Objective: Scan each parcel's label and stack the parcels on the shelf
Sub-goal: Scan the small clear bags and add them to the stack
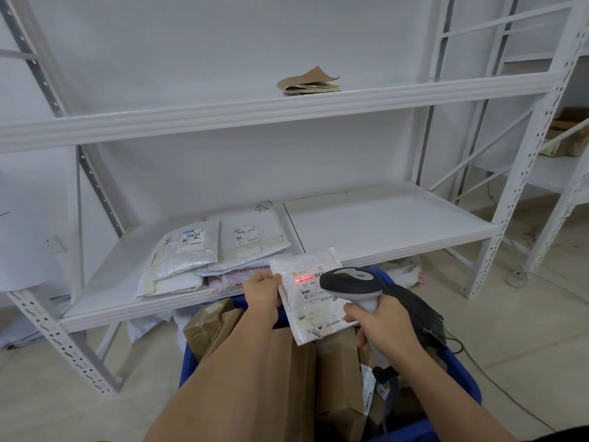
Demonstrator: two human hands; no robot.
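A white poly mailer (307, 301) is held up over the blue bin (459, 390), just in front of the front edge of the lower shelf (382, 224). The left hand (263, 290) is closed on the mailer's left edge, thumb on the face and fingers hidden behind. The right hand (382, 323) is wrapped around the grip of a handheld barcode scanner (352, 283), whose red beam (302, 279) is laid across the barcode near the top of the label.

The mailer is judged light and soft: its film is wrinkled and glossy, and it hangs at a tilt from a 1-edge pinch without sagging much, so thin, flat contents are likely. The plastic is probably slippery, so a pinch at a seamed edge or corner, clear of the label, looks the best hold. Nothing suggests fragility, though that cannot be confirmed.

A loose pile of flat mailers (204, 256) is seen on the left half of the lower shelf, overlapping toward its front edge; the right half is bare. Stiffer brown cardboard parcels (338, 371) are left in the bin.
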